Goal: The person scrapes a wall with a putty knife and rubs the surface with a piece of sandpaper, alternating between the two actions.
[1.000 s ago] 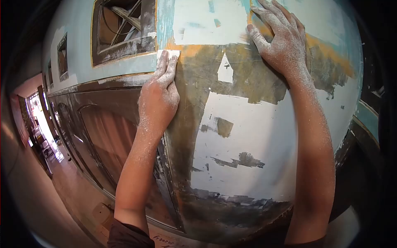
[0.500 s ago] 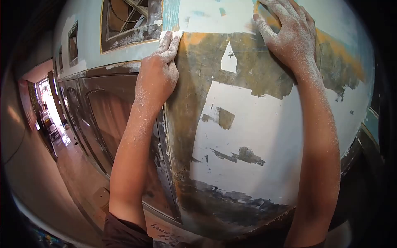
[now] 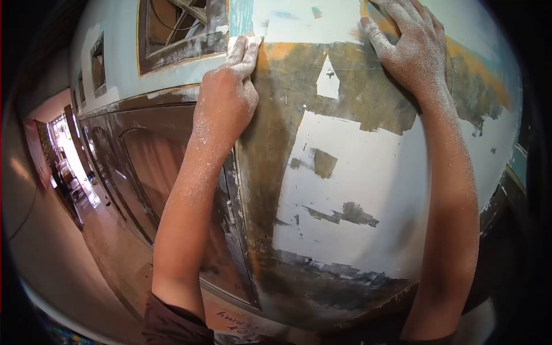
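My left hand [image 3: 233,75], coated in white dust, presses its fingers against the painted surface beside the window frame. Under the fingertips shows the edge of a small white sheet [image 3: 258,40] that looks like folded sandpaper, mostly covered by the hand. Farther right, my right hand [image 3: 417,52] lies flat with fingers spread on the same curved panel [image 3: 253,190], its upper fingertips cut off by the frame's top. White filler patches [image 3: 351,190] cover part of the brown-grey panel, and a small pointed white patch [image 3: 328,80] sits between the hands.
Left of the panel are a brown arched door panel [image 3: 152,155] and a small dark window opening [image 3: 172,29]. A passage with a tiled floor [image 3: 109,247] runs toward bright light at far left. Handwriting marks a cardboard-like piece [image 3: 241,325] below.
The view has shifted slightly, so the panel appears farther right. My left hand has slid a little upward with the white sheet. My right hand stays in place on the panel.
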The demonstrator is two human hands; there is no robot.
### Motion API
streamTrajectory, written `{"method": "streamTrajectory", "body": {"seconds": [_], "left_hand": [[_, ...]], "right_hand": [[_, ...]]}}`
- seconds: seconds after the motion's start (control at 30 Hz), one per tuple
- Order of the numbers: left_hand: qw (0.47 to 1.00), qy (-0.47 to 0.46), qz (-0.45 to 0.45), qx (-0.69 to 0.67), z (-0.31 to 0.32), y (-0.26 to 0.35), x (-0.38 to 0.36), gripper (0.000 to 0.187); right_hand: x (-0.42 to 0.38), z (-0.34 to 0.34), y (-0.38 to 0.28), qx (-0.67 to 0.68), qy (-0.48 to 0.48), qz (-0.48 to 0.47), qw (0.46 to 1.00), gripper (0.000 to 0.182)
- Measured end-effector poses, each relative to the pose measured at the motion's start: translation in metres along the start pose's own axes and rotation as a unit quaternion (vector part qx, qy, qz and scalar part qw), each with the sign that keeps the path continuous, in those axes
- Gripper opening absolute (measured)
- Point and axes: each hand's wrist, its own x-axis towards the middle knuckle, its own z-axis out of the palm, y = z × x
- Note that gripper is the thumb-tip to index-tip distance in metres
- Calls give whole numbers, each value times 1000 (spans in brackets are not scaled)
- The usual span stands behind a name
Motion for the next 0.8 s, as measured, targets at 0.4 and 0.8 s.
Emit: {"method": "streamTrajectory", "body": {"seconds": [0.4, 0.8], "left_hand": [[1000, -5, -12, -2, 2, 2, -10, 54], [999, -34, -24, 16, 3, 5, -9, 51]], "right_hand": [[3, -8, -4, 11, -37, 29, 999, 45], [1, -10, -8, 3, -22, 33, 999, 43]]}}
